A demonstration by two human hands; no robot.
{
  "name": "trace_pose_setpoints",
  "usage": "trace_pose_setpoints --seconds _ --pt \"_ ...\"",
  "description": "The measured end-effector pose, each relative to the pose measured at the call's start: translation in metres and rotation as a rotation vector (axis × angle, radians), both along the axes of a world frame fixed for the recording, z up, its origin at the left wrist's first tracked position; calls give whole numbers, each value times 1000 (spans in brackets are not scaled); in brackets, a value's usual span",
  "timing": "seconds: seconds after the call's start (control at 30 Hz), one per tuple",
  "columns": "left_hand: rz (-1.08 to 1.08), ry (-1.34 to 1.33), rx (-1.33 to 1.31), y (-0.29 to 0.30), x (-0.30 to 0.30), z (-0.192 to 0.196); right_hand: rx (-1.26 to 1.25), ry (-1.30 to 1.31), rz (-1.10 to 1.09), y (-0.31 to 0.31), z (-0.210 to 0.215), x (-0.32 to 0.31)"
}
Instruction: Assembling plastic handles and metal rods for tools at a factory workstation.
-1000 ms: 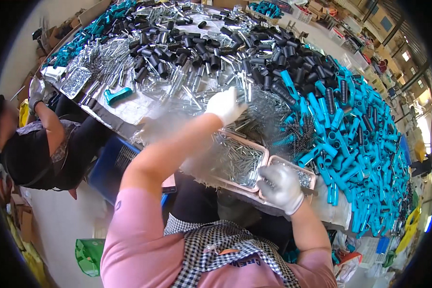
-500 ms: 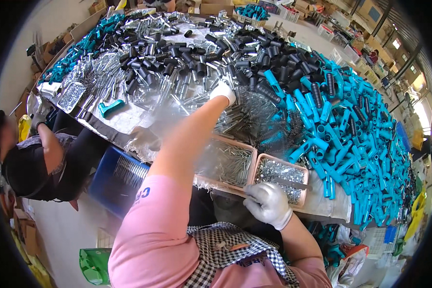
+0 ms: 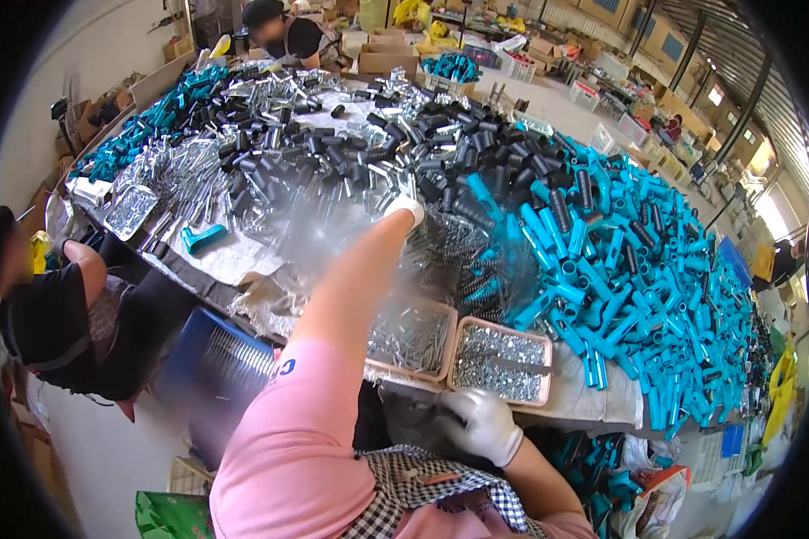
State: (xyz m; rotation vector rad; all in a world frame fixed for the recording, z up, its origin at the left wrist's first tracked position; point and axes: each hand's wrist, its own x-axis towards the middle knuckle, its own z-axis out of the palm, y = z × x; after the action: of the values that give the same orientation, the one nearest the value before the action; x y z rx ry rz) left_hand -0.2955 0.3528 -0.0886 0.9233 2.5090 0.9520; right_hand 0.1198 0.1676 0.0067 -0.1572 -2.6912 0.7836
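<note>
My left hand (image 3: 404,209) in a white glove reaches far over the worktable, among shiny metal rods and black plastic sleeves (image 3: 361,172). Its fingers are hidden from me, so any hold cannot be made out. My right hand (image 3: 484,429), also gloved in white, hovers at the near table edge, just below a tray of small metal parts (image 3: 503,388). Its fingers are loosely bent and apart from the thumb, slightly blurred, with nothing visible in them. A flat metal strip (image 3: 511,365) lies across that tray. Left of it, another tray (image 3: 411,367) holds metal pins.
A large heap of teal plastic tubes (image 3: 602,296) covers the right side, with dark springs (image 3: 476,260) beside it. One teal piece (image 3: 204,238) lies at left, near a blue crate (image 3: 208,355). One person (image 3: 58,310) sits at left; another (image 3: 301,40) works at the far side.
The view has shifted, with more of the far room showing. My right hand has drawn back from the small-parts tray toward me. My left hand stays reaching into the metal rods.
</note>
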Motion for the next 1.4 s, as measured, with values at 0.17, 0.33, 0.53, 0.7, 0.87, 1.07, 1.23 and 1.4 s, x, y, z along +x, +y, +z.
trace_pose_setpoints --seconds 0.17,0.33,0.53,0.7,0.87,1.07,1.23,1.4 --pt "-210 182 -235 16 -33 10 -11 -78 -11 -2 -6 5" --pt "-679 766 -493 6 -13 20 -45 -61 -14 8 -11 0" --pt "-66 -191 226 -54 -20 35 -152 46 -12 8 -14 5" --pt "-311 -43 226 -101 8 53 -404 143 -142 12 -16 3" --pt "-352 552 250 -144 100 104 -916 281 -346 30 -12 -18" --pt "-678 659 443 -198 213 118 -343 185 -567 35 11 -28" --pt "-768 543 642 -241 261 115 -126 410 -586 9 12 1" --pt "-245 -1414 943 -266 263 58 -867 421 -517 -12 -15 36"
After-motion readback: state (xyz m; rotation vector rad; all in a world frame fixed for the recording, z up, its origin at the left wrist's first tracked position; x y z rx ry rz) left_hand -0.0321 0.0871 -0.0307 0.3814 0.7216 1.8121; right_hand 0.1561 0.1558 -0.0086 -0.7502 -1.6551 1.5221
